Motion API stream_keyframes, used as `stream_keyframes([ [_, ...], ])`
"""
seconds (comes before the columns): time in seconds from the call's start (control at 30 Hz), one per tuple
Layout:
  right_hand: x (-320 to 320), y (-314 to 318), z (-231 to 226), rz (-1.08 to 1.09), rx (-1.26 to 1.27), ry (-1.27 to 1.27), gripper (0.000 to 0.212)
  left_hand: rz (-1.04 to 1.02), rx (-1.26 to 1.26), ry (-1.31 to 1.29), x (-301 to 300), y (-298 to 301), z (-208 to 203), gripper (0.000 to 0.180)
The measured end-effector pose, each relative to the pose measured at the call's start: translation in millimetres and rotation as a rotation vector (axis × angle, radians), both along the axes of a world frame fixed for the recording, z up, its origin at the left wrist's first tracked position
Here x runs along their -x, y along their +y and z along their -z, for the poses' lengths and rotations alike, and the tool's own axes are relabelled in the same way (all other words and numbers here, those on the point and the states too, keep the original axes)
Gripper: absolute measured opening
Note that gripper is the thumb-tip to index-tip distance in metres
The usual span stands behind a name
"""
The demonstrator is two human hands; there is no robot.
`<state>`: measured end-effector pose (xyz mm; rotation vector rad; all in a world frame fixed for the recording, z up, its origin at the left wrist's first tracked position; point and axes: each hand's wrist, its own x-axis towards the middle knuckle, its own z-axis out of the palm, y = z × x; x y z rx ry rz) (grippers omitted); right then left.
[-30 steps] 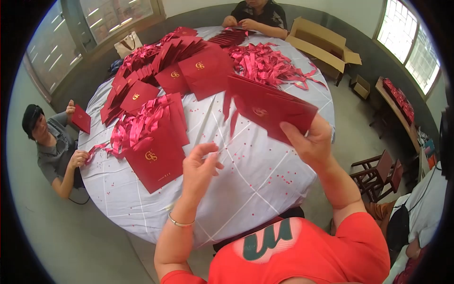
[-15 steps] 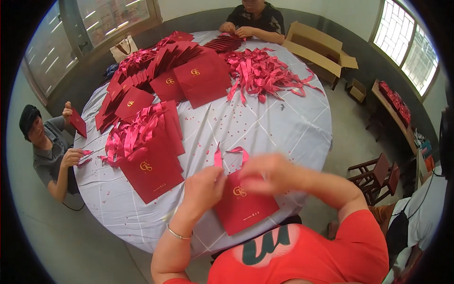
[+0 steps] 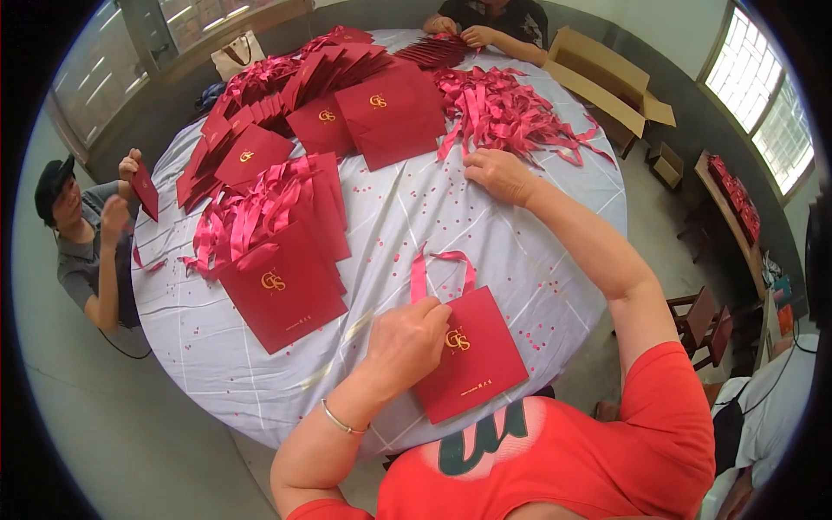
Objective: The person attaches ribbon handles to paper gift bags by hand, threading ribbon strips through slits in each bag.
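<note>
A flat red paper gift bag [image 3: 479, 357] with a pink ribbon handle [image 3: 440, 269] lies near the table's front edge. My left hand [image 3: 407, 341] presses down on its left side. My right hand [image 3: 497, 174] reaches far across the white tablecloth [image 3: 451, 217] and touches the near edge of a heap of loose pink ribbons [image 3: 511, 113]. Its fingers are curled at the ribbons; whether they hold one is hidden.
A stack of finished red bags with ribbons [image 3: 277, 251] lies at the left. More flat red bags [image 3: 381, 108] fan across the far side. A seated person [image 3: 87, 234] at the left holds a bag; another person [image 3: 485, 22] works at the far edge. A cardboard box [image 3: 611, 82] stands behind.
The red bag came down from the air onto the table by my chest. My right hand let go of it and reached out to the ribbon heap. My left hand stays on it.
</note>
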<state>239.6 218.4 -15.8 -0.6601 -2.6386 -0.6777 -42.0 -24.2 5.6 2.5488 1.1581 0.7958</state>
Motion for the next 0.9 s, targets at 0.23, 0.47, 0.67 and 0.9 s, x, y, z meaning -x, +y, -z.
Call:
stream_keyframes([
  [0.23, -2, 8, 2, 0.041, -0.006, 0.029, 0.017, 0.019, -0.004, -0.025, -4, -1, 3, 0.014],
  [0.47, -4, 1, 3, 0.039, 0.069, 0.199, 0.005, -0.024, -0.051, -0.063, -11, -4, 4, 0.013],
  [0.67, 31, -118, -30, -0.018, 0.694, 0.557, 0.008, -0.064, -0.064, -0.066, -7, -9, 7, 0.015],
  [0.9, 40, -244, -67, -0.087, 1.173, 0.540, 0.011, -0.093, 0.049, -0.096, -10, -4, 4, 0.016],
])
